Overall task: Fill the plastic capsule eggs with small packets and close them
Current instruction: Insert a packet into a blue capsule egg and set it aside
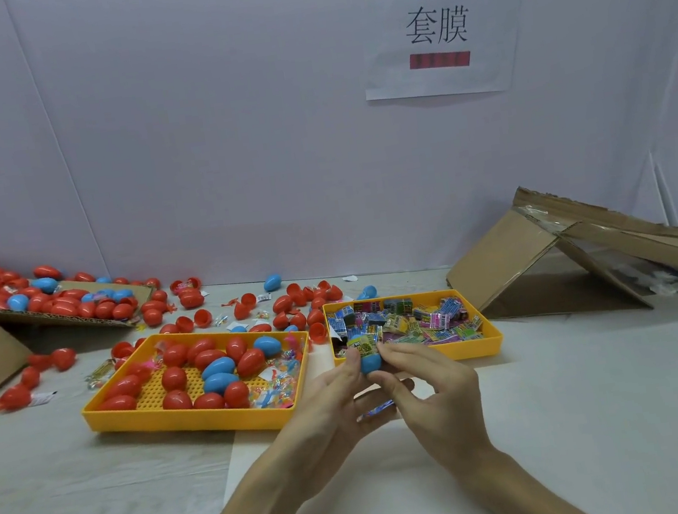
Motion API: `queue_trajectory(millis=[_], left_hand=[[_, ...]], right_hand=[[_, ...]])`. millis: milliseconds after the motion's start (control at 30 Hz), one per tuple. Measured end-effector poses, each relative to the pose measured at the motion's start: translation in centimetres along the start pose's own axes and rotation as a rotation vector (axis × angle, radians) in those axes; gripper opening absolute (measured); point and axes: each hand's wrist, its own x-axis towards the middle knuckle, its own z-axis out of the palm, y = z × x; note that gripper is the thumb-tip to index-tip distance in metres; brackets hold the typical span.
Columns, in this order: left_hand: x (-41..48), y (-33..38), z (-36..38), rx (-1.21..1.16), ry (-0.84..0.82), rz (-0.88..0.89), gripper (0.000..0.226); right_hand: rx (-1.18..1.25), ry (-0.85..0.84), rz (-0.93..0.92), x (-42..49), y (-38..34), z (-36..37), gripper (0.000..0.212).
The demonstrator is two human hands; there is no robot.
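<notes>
My left hand [331, 401] and my right hand [430, 392] meet in front of me, both on a blue capsule egg half [370, 361]. A yellow-green small packet [365, 345] sticks out of its top, pinched by my fingertips. Something small and bluish shows in my left palm [374, 411]; I cannot tell what it is. Just behind my hands, a yellow tray [463, 350] holds several colourful packets [424, 319]. To the left, a larger yellow tray [185, 415] carries red and blue closed eggs [213, 368] and clear toy bags [277, 389].
Loose red egg halves and eggs [291, 302] litter the table behind the trays. A cardboard sheet [74, 307] at far left is piled with eggs. A collapsed cardboard box [580, 253] lies at right. A paper sign [439, 24] hangs on the white wall.
</notes>
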Motion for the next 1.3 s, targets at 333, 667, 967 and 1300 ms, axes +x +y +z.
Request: queue_trajectory(millis=[333,667,967,1300], left_hand=[[-0.13,0.21,-0.12,0.045,0.047,0.035,0.042],[-0.08,0.34,-0.15,-0.018,0.096,0.033,0.034],[-0.29,0.34,0.02,0.03,0.07,0.04,0.032],[-0.18,0.33,-0.02,-0.022,0.068,0.044,0.027]], right_hand=[[0.016,-0.025,-0.108,0.16,-0.52,-0.01,0.028],[0.025,-0.037,-0.036,0.43,-0.4,-0.25,0.033],[-0.009,0.024,-0.088,0.25,0.13,-0.41,0.032],[0.107,0.033,0.029,0.32,0.09,-0.3,0.032]])
